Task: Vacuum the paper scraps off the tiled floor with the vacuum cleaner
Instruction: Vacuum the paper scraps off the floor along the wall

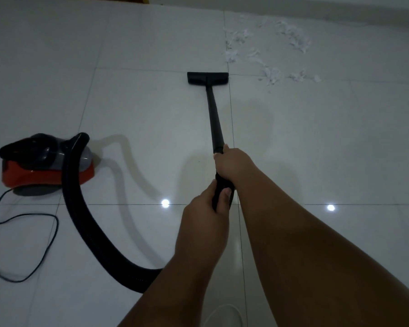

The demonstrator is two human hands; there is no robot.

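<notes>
A black vacuum wand point(215, 119) runs away from me across the white tiled floor point(151, 43). Its flat nozzle point(207, 78) rests on the tiles, just left of a scatter of white paper scraps point(272, 49) at the far right. My right hand point(233, 164) grips the wand higher up. My left hand point(204, 215) grips the handle end just below it. The red and black vacuum body point(45, 161) sits at the left, and its thick black hose point(85, 223) curves round to pass under my left forearm.
A thin black power cord point(31, 246) loops over the tiles at the lower left. A wall base point(340, 17) runs behind the scraps at the far right. Ceiling lights reflect as two bright spots on the glossy tiles.
</notes>
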